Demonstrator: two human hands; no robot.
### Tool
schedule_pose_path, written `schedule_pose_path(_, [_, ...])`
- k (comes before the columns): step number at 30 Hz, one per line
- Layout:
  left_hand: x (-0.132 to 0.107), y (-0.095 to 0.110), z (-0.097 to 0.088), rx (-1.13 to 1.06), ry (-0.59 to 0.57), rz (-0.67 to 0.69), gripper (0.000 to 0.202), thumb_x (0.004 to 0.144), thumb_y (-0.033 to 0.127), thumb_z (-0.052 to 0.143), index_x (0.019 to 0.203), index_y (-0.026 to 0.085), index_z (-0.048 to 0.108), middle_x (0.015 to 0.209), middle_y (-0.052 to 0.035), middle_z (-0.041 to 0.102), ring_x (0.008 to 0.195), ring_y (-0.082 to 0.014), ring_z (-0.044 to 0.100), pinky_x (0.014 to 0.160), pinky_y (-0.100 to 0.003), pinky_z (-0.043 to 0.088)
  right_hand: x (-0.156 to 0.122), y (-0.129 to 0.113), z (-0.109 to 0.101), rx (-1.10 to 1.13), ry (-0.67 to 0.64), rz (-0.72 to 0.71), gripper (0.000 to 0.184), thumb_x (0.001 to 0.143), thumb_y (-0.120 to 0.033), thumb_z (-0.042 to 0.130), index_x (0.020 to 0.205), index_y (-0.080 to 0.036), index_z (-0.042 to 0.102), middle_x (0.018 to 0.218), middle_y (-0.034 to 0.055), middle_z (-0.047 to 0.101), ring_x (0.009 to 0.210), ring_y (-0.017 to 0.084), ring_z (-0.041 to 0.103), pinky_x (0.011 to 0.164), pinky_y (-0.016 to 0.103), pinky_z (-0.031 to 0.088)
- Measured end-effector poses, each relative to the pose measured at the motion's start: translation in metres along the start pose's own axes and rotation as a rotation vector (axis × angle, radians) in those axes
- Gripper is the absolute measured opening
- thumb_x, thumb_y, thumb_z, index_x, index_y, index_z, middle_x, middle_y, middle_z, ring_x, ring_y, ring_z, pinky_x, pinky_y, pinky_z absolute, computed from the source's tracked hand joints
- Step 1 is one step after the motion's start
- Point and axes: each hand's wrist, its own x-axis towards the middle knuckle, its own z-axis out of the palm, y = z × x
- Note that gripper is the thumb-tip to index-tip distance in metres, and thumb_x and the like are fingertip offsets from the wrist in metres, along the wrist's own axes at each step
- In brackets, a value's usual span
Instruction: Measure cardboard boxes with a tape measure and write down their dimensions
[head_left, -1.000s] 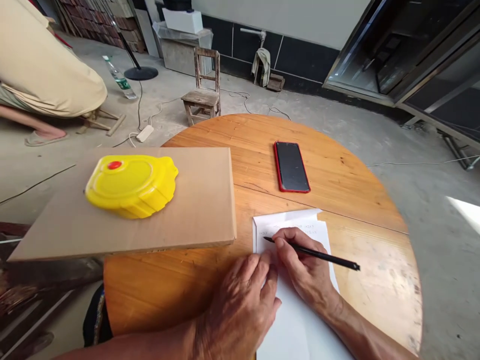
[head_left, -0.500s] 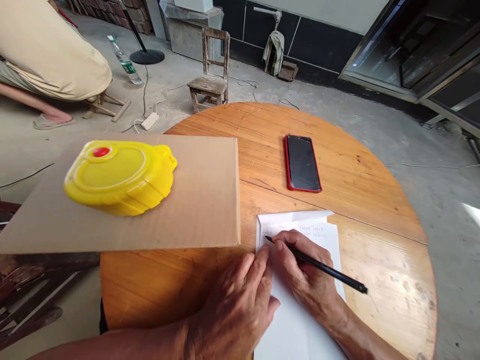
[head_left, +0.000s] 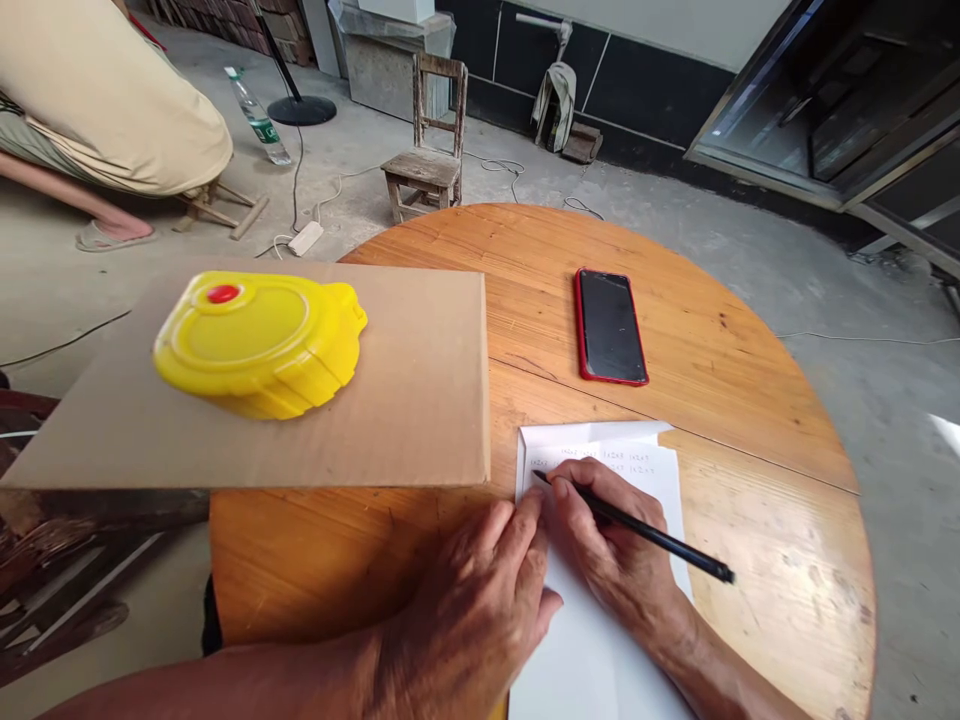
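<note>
In my right hand (head_left: 619, 540) is a black pen (head_left: 660, 538), pinched between thumb and fingers, its tip at the left of the handwritten rows. Under both hands lies a white sheet of paper (head_left: 577, 650) with a folded top edge and small lines of writing. My left hand (head_left: 480, 600) rests flat on the sheet's left side, fingers stretched toward the pen tip. Left of the hands, a yellow case shaped like a tape measure (head_left: 262, 340), with a red button, sits on a cardboard box (head_left: 420, 400).
A phone in a red case (head_left: 611, 328) lies on the round wooden table (head_left: 735, 400) beyond the paper. Past the table stand a small wooden chair (head_left: 427, 170), a water bottle (head_left: 259, 118) and a power strip (head_left: 306, 238). A person (head_left: 112, 110) sits at upper left.
The view has shifted slightly, so the box and yellow case appear a little further right. Both hands and the pen keep nearly the same place on the paper.
</note>
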Motion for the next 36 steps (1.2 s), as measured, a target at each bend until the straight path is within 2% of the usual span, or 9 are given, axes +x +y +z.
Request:
schedule_pose_path(6, [0.0026, 0.0008, -0.0002, 0.007, 0.032, -0.004, 0.032, 0.096, 0.027, 0.049, 0.121, 0.01, 0.06, 0.129, -0.0162, 0.064, 0.105, -0.0281, 0.064, 0.084, -0.041, 0.055, -0.001, -0.0005, 0.0012, -0.012, -0.007, -0.011, 0.011, 0.095, -0.02, 0.053, 0.089, -0.023, 0.061, 0.073, -0.0021, 0.063, 0.06, 0.011, 0.056, 0.058, 0.023, 0.046])
schedule_pose_path(11, [0.0014, 0.0007, 0.0016, -0.002, 0.025, 0.002, 0.034, 0.096, 0.026, 0.05, 0.122, 0.007, 0.06, 0.13, -0.0172, 0.063, 0.107, -0.0289, 0.064, 0.086, -0.04, 0.054, 0.0015, -0.002, 0.0013, -0.028, -0.011, -0.014, 0.012, 0.095, -0.021, 0.052, 0.087, -0.022, 0.061, 0.07, -0.0025, 0.062, 0.057, 0.011, 0.056, 0.057, 0.023, 0.046])
schedule_pose_path(15, [-0.0004, 0.0009, 0.0023, -0.008, 0.02, 0.0, 0.037, 0.097, 0.028, 0.05, 0.127, 0.008, 0.057, 0.133, -0.0167, 0.061, 0.112, -0.0292, 0.062, 0.089, -0.041, 0.053, 0.0009, -0.0024, 0.0001, -0.016, -0.022, -0.004, 0.013, 0.095, -0.021, 0.052, 0.085, -0.022, 0.061, 0.068, -0.003, 0.062, 0.057, 0.01, 0.056, 0.055, 0.023, 0.045])
schedule_pose_path(19, [0.0, 0.0007, 0.0024, 0.008, 0.018, 0.008, 0.036, 0.098, 0.03, 0.048, 0.125, 0.008, 0.059, 0.132, -0.0156, 0.062, 0.112, -0.0292, 0.062, 0.09, -0.04, 0.053, -0.0008, -0.0014, -0.0008, 0.0, -0.031, 0.001, 0.013, 0.095, -0.02, 0.052, 0.085, -0.022, 0.061, 0.069, -0.0031, 0.062, 0.057, 0.01, 0.055, 0.056, 0.022, 0.044])
schedule_pose_path(28, [0.0013, 0.0003, -0.0018, 0.035, -0.019, 0.017, 0.036, 0.096, 0.028, 0.053, 0.123, 0.006, 0.06, 0.134, -0.0171, 0.06, 0.111, -0.0287, 0.061, 0.088, -0.039, 0.054, 0.0005, -0.0026, -0.0028, 0.01, 0.078, 0.018, 0.014, 0.093, -0.021, 0.054, 0.082, -0.022, 0.063, 0.068, -0.0037, 0.064, 0.057, 0.009, 0.055, 0.054, 0.02, 0.045])
schedule_pose_path(33, [0.0015, -0.0011, -0.0039, 0.047, -0.06, 0.027, 0.037, 0.097, 0.028, 0.05, 0.124, 0.006, 0.06, 0.137, -0.0174, 0.058, 0.112, -0.03, 0.061, 0.088, -0.04, 0.056, 0.0012, -0.0019, -0.0019, -0.005, 0.078, 0.003, 0.014, 0.093, -0.02, 0.054, 0.082, -0.022, 0.062, 0.067, -0.0049, 0.062, 0.055, 0.008, 0.053, 0.053, 0.019, 0.044])
schedule_pose_path(36, [0.0017, -0.001, -0.0028, 0.038, -0.02, 0.02, 0.037, 0.097, 0.029, 0.049, 0.123, 0.005, 0.061, 0.133, -0.0173, 0.061, 0.11, -0.03, 0.063, 0.087, -0.039, 0.057, 0.0016, -0.0015, -0.0009, -0.008, 0.069, 0.009, 0.014, 0.094, -0.02, 0.054, 0.083, -0.022, 0.062, 0.068, -0.0048, 0.063, 0.055, 0.008, 0.053, 0.054, 0.019, 0.043])
